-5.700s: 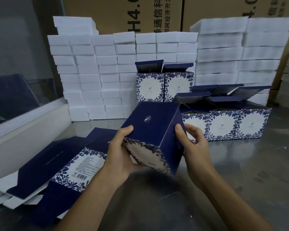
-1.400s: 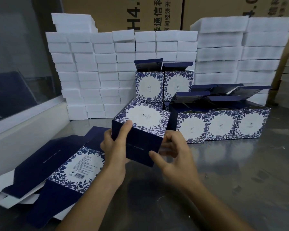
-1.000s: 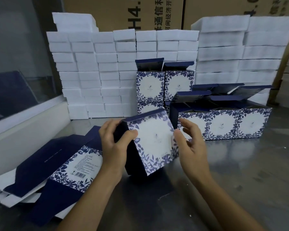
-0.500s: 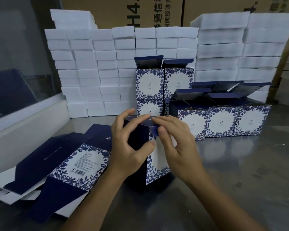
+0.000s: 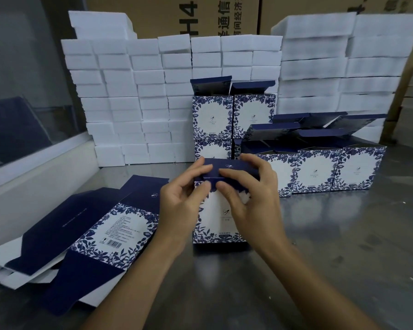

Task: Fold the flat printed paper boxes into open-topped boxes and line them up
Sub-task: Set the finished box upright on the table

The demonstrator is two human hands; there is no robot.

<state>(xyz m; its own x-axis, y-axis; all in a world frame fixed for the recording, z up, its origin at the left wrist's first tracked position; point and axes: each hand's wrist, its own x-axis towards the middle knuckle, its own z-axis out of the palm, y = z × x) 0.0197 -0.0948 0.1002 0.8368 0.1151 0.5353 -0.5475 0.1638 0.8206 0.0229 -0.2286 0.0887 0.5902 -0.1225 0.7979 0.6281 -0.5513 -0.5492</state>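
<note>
Box [image 5: 221, 217] in hand stands upright on the steel table [image 5: 343, 246], square between the two hands and directly in front of the person, its printed white-and-blue face turned toward the camera and its long axis vertical. Its navy top flap [image 5: 229, 167] lies folded across the opening, at fingertip height. Left hand [image 5: 179, 201] comes in from the box's left side, fingers curled over the flap's left edge with the thumb beneath near the front fold. Right hand [image 5: 250, 198] mirrors it from the right, index finger laid along the flap's front crease and thumb pressed to the front face just below. Both hands are narrowly closed on the flap, about equally near it; neither holds the body of the box.

Beyond the right hand, just past the knuckles, runs a row of finished boxes [image 5: 315, 172] with lids raised, its nearest end close beside the held box. So the judgement is that the flap needs lifting open, then a short slide away and rightward to join that line. Behind the hands, two more folded boxes [image 5: 234, 113] sit stacked against white foam blocks [image 5: 138, 96]. Out past the left forearm lies the pile of flat blanks [image 5: 100, 225], well apart from the held box.
</note>
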